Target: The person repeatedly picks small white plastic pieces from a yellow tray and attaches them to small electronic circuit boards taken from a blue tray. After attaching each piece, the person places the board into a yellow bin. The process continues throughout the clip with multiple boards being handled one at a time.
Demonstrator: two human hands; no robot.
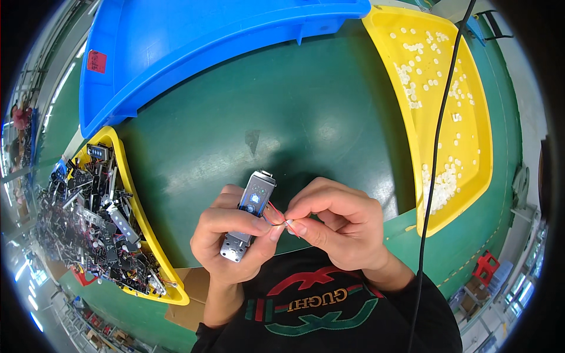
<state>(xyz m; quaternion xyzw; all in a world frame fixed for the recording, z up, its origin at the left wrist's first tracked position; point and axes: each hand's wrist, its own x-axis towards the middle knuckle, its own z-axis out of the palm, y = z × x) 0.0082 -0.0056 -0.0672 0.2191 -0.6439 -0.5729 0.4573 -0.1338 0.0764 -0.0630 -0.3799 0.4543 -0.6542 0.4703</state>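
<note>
A black cable (437,141) hung right of the grey device (257,194), which the left hand (220,232) clasped while the right hand (350,226), beside it, pinched thin wires (275,209), a wire-handling step seemingly needing a steady hold next, a blue tray (206,35) beyond.

gold lettering (318,300) on black shirt (391,323), dark-marked red label (96,62) on blue bin (176,47), blue-white symbols (254,199) on grey device (259,189)

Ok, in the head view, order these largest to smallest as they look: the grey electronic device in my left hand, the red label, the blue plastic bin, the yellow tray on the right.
1. Blue plastic bin, partly out of frame
2. Yellow tray on the right
3. Grey electronic device
4. Red label
</note>
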